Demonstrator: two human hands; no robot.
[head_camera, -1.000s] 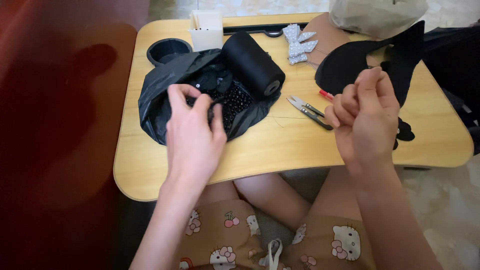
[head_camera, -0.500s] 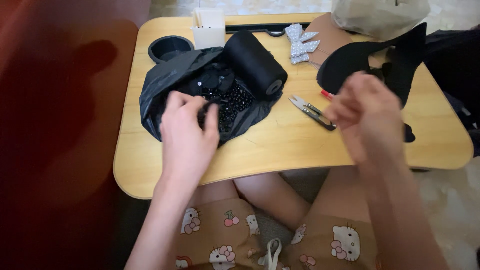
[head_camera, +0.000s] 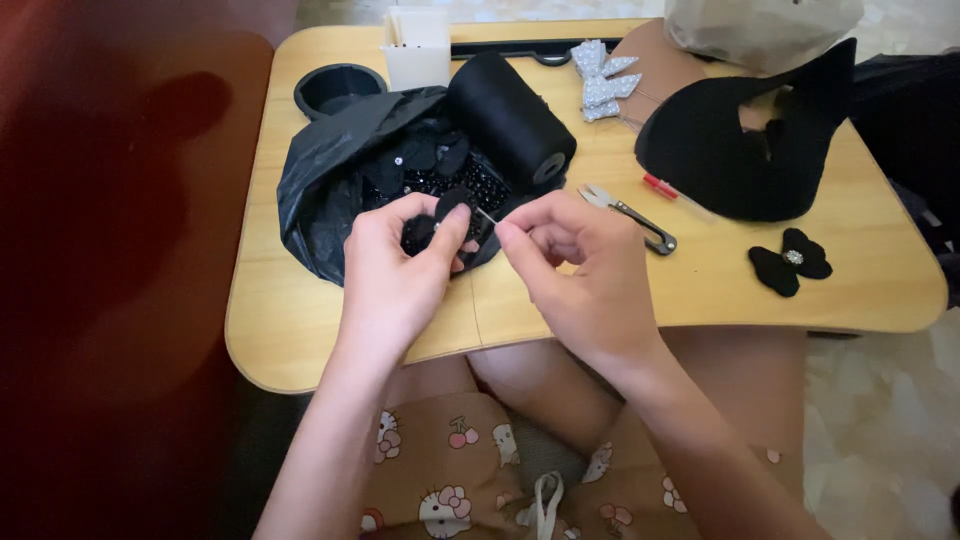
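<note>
Wooden worktop (head_camera: 300, 330) carries a black plastic bag (head_camera: 330, 190) of beads. Above it my left hand (head_camera: 395, 275) pinches a small, soft black fabric flower (head_camera: 452, 205) by its edge; my right hand (head_camera: 580, 270) pinches a thin needle (head_camera: 484, 214), probably slippery.

A matt black cloth flower (head_camera: 447, 215) is pinched in the left hand (head_camera: 400, 270), and a thin bright metal needle (head_camera: 485, 215) in the right hand (head_camera: 580, 270). Crinkled, glossy black plastic is seen in the bag (head_camera: 330, 170) near the lap table's (head_camera: 300, 320) left edge; the table is smooth, pale wood. The snips (head_camera: 640, 220) are shiny metal.
</note>
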